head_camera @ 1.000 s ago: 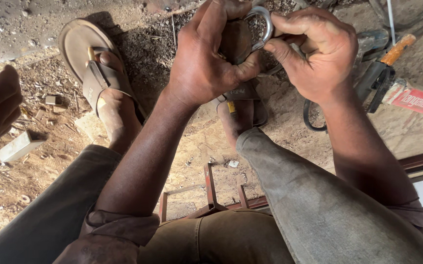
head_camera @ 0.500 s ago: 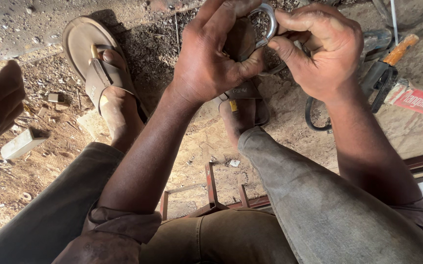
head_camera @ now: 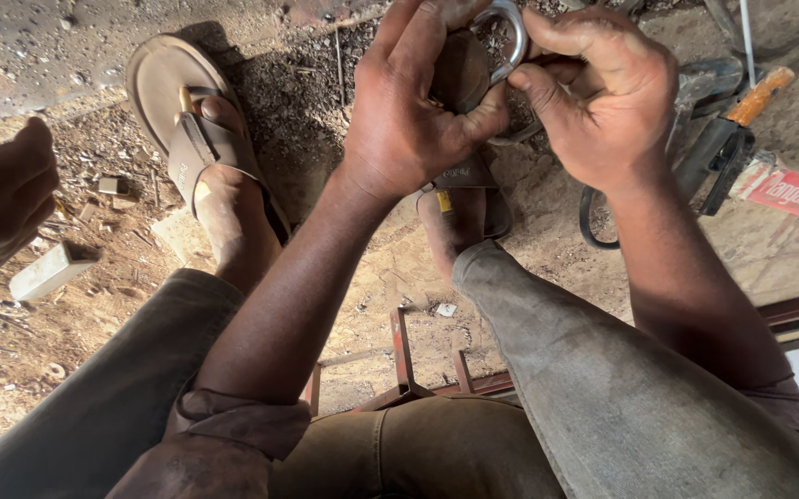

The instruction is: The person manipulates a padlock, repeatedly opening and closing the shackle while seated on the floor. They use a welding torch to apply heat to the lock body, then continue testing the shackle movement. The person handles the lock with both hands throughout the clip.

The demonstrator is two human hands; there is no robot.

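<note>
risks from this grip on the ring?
Both hands pinch the metal ring with bare fingertips: the left hand and right hand could slip or get nicked on an edge. A dropped ring would likely land near the open sandals or be lost in the loose dirt. The power tool lies close by the right elbow.

**A rough metalworking yard on bare ground**

The bare dirt floor is littered with dark metal filings and small scrap offcuts. A dark power tool with an orange handle lies on the ground, and a rust-red welded steel frame stands below the seated worker.
</note>
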